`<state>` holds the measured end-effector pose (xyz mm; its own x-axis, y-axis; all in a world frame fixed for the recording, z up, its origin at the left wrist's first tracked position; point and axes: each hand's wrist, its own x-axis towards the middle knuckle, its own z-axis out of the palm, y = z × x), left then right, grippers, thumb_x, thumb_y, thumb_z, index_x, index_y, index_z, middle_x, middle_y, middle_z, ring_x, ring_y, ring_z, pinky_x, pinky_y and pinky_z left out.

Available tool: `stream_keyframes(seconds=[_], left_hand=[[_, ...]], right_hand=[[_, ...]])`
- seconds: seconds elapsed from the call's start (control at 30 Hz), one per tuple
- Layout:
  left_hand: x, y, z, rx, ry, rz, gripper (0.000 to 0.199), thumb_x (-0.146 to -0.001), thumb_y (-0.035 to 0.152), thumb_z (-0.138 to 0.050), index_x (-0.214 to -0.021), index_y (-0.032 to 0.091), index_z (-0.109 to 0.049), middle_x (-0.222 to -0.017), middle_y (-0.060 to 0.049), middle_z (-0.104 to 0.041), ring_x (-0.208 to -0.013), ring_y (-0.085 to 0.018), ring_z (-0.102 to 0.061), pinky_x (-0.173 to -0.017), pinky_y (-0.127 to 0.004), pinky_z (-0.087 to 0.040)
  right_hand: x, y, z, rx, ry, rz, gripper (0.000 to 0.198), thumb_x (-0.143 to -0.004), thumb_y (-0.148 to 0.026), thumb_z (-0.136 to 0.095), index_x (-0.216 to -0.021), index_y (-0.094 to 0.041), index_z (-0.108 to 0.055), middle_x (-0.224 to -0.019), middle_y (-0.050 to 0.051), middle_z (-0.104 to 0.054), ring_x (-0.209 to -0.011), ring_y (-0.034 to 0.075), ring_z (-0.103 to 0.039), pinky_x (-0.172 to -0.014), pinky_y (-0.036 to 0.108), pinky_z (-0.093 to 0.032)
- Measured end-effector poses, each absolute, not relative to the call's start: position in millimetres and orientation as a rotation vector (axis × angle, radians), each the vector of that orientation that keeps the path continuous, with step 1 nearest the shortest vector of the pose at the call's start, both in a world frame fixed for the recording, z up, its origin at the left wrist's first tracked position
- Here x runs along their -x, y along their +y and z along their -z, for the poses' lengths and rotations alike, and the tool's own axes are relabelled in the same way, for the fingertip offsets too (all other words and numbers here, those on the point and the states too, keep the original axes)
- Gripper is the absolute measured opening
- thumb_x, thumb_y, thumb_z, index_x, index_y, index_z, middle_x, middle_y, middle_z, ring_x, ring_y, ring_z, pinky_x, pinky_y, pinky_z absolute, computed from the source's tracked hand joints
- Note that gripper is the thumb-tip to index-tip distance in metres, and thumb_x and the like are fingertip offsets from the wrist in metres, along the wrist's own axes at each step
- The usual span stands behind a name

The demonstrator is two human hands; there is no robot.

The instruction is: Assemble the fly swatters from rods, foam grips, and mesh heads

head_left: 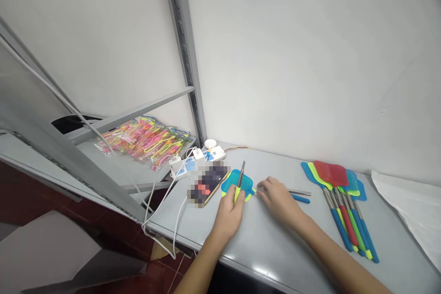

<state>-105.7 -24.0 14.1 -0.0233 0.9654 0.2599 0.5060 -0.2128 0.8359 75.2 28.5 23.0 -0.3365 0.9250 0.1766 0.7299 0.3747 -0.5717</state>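
My left hand (230, 209) is closed around a yellow-green handle with a metal rod (241, 172), which points up and away from me. Just behind that handle, blue and yellow-green mesh fly swatter heads (235, 179) lie stacked on the grey table. The fingertips of my right hand (277, 196) close at the narrow neck of the heads; the exact grip is partly hidden. Beyond my right hand lie a bare metal rod (299, 192) and a blue handle (301, 199), both partly covered by the hand.
Several assembled fly swatters (346, 216) lie fanned at the right, beside a white sheet (409, 211). A phone (211, 183) lies left of my hands, with power strips (186, 168) and white cables behind. Bagged colourful items (146, 140) sit beyond a metal shelf post (188, 55).
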Motion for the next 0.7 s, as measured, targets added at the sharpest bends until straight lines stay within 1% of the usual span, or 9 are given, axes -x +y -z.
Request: stream_keyframes(seconds=[0.03,0.1,0.23,0.37,0.47,0.57,0.63,0.7], left_hand=[[110.7,-22.3,-14.1,-1.784,1.573,-1.147,0.027,-0.099,0.037,-0.033,-0.082,0.021,-0.047,-0.071,0.001,-0.056,-0.066,-0.015,-0.054,-0.060,-0.025,-0.041],[117.8,-19.2,-14.4,-1.838,1.630,-1.103,0.027,-0.099,0.037,-0.034,-0.081,0.021,-0.047,-0.070,0.000,-0.055,-0.065,-0.016,-0.054,-0.060,-0.026,-0.040],[122.3,-13.9,-14.0,-1.938,1.738,-1.000,0.024,-0.098,0.035,-0.036,-0.082,0.022,-0.048,-0.069,-0.001,-0.055,-0.068,-0.020,-0.057,-0.061,-0.028,-0.036],[120.4,-10.8,-8.6,-2.016,1.813,-0.865,0.022,-0.098,0.033,-0.035,-0.092,0.022,-0.054,-0.076,-0.005,-0.063,-0.071,-0.023,-0.063,-0.061,-0.028,-0.036],[118.2,-10.4,-3.9,-2.045,1.849,-0.783,0.024,-0.098,0.032,-0.035,-0.107,0.022,-0.055,-0.092,-0.008,-0.069,-0.080,-0.025,-0.066,-0.063,-0.029,-0.038],[116.1,-11.0,-1.3,-2.051,1.879,-0.738,0.030,-0.098,0.031,-0.034,-0.121,0.022,-0.050,-0.109,-0.010,-0.068,-0.090,-0.027,-0.066,-0.067,-0.030,-0.040],[115.0,-11.7,-1.1,-2.052,1.889,-0.715,0.031,-0.098,0.031,-0.033,-0.122,0.023,-0.050,-0.112,-0.010,-0.068,-0.091,-0.028,-0.066,-0.068,-0.031,-0.041],[114.2,-12.4,-1.8,-2.049,1.895,-0.698,0.030,-0.098,0.031,-0.033,-0.121,0.023,-0.051,-0.112,-0.009,-0.068,-0.091,-0.028,-0.066,-0.068,-0.032,-0.041]], right_hand=[[-69.9,29.5,-19.4,1.439,-2.193,-0.527,0.017,-0.087,-0.030,-0.053,-0.093,-0.019,-0.065,-0.093,0.010,-0.062,-0.088,0.025,-0.057,-0.081,0.036,-0.036],[-60.0,31.3,-13.8,1.478,-2.244,-0.467,0.014,-0.085,-0.024,-0.055,-0.093,-0.018,-0.065,-0.092,0.010,-0.062,-0.088,0.026,-0.057,-0.081,0.037,-0.034],[-52.7,34.7,-9.0,1.519,-2.310,-0.416,0.011,-0.088,-0.022,-0.052,-0.089,-0.019,-0.062,-0.091,0.008,-0.063,-0.089,0.024,-0.057,-0.079,0.035,-0.031],[-62.7,31.8,-10.4,1.555,-2.331,-0.447,0.012,-0.090,-0.023,-0.049,-0.083,-0.019,-0.058,-0.088,0.007,-0.064,-0.086,0.023,-0.058,-0.078,0.035,-0.031],[-79.3,21.8,-16.8,1.600,-2.313,-0.488,0.014,-0.091,-0.026,-0.045,-0.083,-0.020,-0.055,-0.089,0.008,-0.064,-0.084,0.023,-0.058,-0.076,0.035,-0.033],[-104.5,5.7,-27.3,1.705,-2.176,-0.643,0.016,-0.093,-0.031,-0.039,-0.088,-0.022,-0.051,-0.092,0.008,-0.065,-0.080,0.024,-0.058,-0.071,0.035,-0.038],[-123.9,-7.0,-34.1,1.744,-2.031,-0.827,0.018,-0.094,-0.036,-0.036,-0.088,-0.023,-0.047,-0.087,0.007,-0.064,-0.075,0.023,-0.058,-0.067,0.034,-0.041],[-141.8,-19.7,-38.5,1.739,-1.901,-0.955,0.021,-0.095,-0.042,-0.035,-0.088,-0.024,-0.045,-0.079,0.004,-0.062,-0.070,0.021,-0.058,-0.065,0.034,-0.043]])
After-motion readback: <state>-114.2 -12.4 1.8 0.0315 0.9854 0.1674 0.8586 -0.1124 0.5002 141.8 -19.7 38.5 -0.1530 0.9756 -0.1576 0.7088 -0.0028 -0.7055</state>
